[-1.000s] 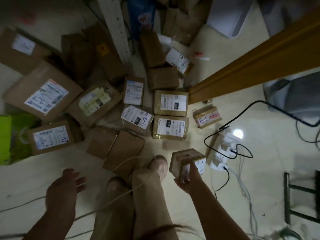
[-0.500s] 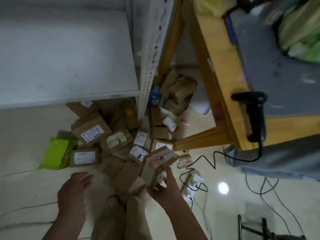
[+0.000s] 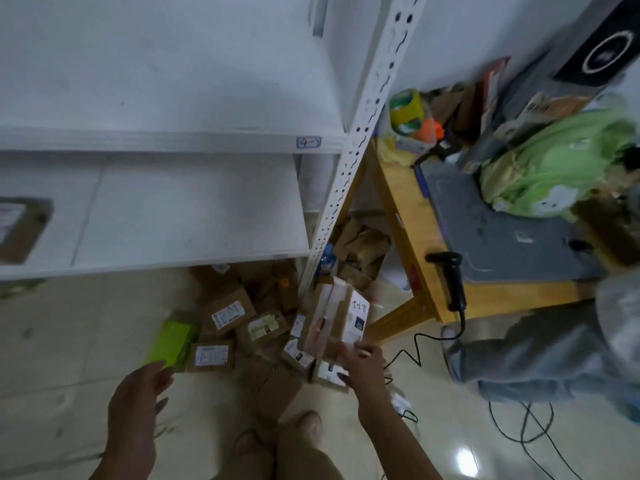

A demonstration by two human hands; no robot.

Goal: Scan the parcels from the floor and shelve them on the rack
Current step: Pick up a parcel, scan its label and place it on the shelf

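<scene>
While the person is standing over the pile, the right hand (image 3: 363,367) is holding a cardboard box (image 3: 341,317) up off the floor (image 3: 62,341). Its grip is pinching the box at the lower end, with the fingers curling round the bottom edge. The box is tilting in the air just in front of the foot of the rack (image 3: 349,161), between the rack's front post and the leg of the table (image 3: 408,216). A white label with handwriting is showing on the box's right face, and a pale strip of tape is running along its top.

The left hand (image 3: 138,400) is hovering low on the other side, its grip spread and loose, holding nothing. It is hanging near a green packet (image 3: 171,341) that is lying on the floor.

More parcels (image 3: 228,311) are lying in a heap on the floor under and beside the rack, most with white labels facing up. One parcel (image 3: 20,230) is already sitting at the far left of the lower shelf (image 3: 190,216); the shelf above it is carrying a small handwritten tag on its front edge.

A black scanner (image 3: 453,285) is resting on the near edge of the table, with its cable (image 3: 415,344) trailing down to the floor. A grey mat (image 3: 502,237) and a green bag (image 3: 561,157) are lying further back on the table.
</scene>
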